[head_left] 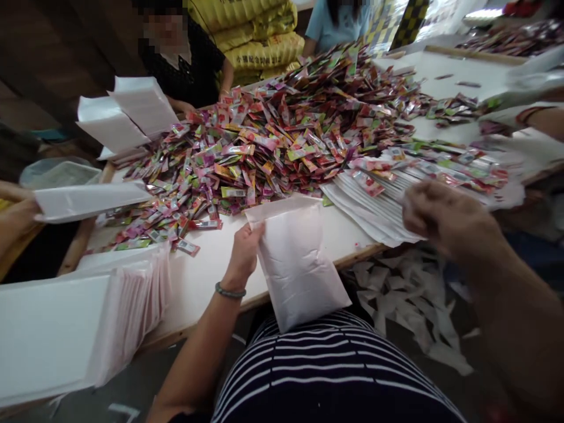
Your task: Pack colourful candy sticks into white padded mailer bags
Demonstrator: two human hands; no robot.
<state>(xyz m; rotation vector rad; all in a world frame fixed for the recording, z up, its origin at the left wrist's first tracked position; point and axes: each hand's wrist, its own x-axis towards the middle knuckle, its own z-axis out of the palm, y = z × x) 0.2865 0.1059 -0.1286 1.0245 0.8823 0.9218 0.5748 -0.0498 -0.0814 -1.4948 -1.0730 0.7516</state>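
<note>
My left hand [245, 249] grips the upper left corner of a white padded mailer [299, 264], fingers wrapped over its edge. The mailer hangs tilted over the table's front edge, its lower end against my striped shirt, and bulges slightly. Off to the right, my right hand [440, 214] is raised in a closed pinch, somewhat blurred. Whether anything small is between its fingers I cannot make out. Just behind that hand lies a fanned row of flat white mailers [374, 202], with some small colourful packets [370, 183] on top.
A large heap of small colourful packets [282, 141] covers the table [207, 276]. Stacked mailers [53, 329] stand at the left front. Another person's hand [17, 205] holds a mailer at left; a co-worker's arm [546, 122] reaches in at right. Paper strips [400, 294] litter the floor.
</note>
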